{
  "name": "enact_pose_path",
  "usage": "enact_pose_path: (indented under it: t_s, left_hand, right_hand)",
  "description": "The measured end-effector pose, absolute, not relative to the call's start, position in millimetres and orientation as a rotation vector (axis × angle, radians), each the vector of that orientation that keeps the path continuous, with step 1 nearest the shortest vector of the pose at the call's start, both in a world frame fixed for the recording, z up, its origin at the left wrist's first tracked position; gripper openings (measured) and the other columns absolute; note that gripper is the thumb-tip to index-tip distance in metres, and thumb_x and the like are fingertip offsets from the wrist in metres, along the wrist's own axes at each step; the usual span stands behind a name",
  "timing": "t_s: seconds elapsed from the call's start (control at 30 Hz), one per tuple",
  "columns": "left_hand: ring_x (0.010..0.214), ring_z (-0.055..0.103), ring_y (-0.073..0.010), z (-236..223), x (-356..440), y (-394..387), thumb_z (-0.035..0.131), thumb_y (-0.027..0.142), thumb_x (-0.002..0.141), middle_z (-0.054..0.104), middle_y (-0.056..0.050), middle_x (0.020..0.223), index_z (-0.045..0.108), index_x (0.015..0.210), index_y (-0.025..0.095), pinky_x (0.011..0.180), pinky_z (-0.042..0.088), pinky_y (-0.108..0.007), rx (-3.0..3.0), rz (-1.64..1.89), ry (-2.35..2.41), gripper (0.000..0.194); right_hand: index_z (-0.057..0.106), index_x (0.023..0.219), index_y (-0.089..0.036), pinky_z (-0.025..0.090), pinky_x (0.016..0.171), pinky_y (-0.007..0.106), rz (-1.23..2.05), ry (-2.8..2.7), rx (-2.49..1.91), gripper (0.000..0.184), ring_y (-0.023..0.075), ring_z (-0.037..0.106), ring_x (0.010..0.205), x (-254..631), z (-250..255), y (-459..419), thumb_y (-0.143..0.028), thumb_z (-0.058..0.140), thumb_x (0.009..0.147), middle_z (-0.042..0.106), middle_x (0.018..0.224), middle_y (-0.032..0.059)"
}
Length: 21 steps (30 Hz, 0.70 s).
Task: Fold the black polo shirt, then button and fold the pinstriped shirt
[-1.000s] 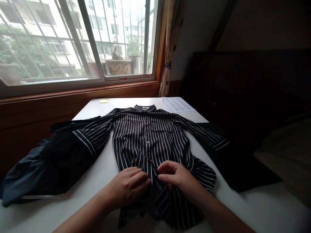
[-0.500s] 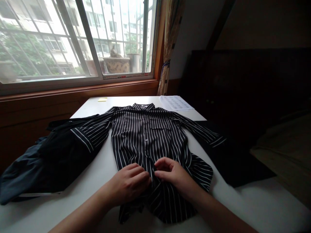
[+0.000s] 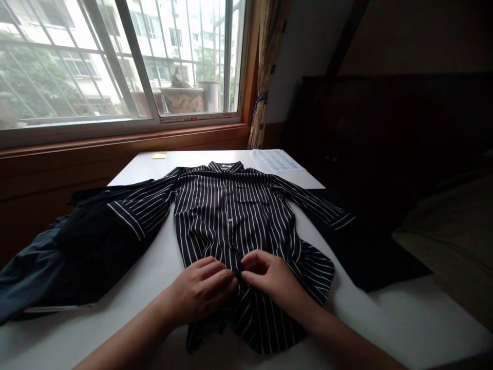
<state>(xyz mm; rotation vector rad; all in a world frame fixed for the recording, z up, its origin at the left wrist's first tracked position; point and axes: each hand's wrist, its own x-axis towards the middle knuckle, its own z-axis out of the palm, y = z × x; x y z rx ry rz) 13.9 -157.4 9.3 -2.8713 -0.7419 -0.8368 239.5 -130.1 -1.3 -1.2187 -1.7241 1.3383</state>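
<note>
A black shirt with white stripes (image 3: 204,210) lies front up on the white table, its collar away from me and its sleeves spread to both sides. At the lower front placket, my left hand (image 3: 204,285) is closed with the fingers curled on the cloth. Just beside it, my right hand (image 3: 269,275) pinches the placket edge between thumb and fingers. The fingertips of both hands nearly meet, and what lies between them is partly hidden. One button shows higher up the placket. Around my hands the hem is rumpled.
Dark clothes (image 3: 80,246) are heaped on the table's left side, under one sleeve. Another dark cloth (image 3: 373,257) lies on the right. At the far edge of the white table (image 3: 134,172) are a yellow note (image 3: 159,155) and printed sheets (image 3: 275,160). A barred window (image 3: 185,56) stands behind.
My right hand has come slightly closer to the placket and my left fingers. The whole view has shifted a little; the shirt lies as before.
</note>
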Motion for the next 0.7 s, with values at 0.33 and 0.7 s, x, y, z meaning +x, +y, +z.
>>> enact_pose_path:
  t_s: [0.33,0.7]
  left_hand:
    - [0.068,0.054,-0.0145,2.4,17.1,-157.4,0.051,0.011,0.098,0.064,-0.002,0.080,0.056,0.098,0.014,0.063,0.044,-0.033,-2.881,-0.858,-0.773,0.006]
    - [0.065,0.051,-0.0140,2.6,16.9,-158.0,0.050,0.012,0.098,0.060,-0.001,0.075,0.056,0.099,0.014,0.061,0.041,-0.032,-2.867,-0.827,-0.802,0.006]
  right_hand:
    - [0.072,0.092,-0.020,0.055,0.076,0.031,1.390,-1.743,-1.193,0.015,0.0198,0.070,0.083,236.1,3.7,-136.7,-0.025,0.074,0.078,0.074,0.087,0.0025]
    - [0.070,0.087,-0.018,0.051,0.065,0.028,1.671,-1.511,-1.157,0.021,0.0156,0.064,0.070,237.4,0.3,-130.6,-0.031,0.080,0.073,0.070,0.077,0.0002]
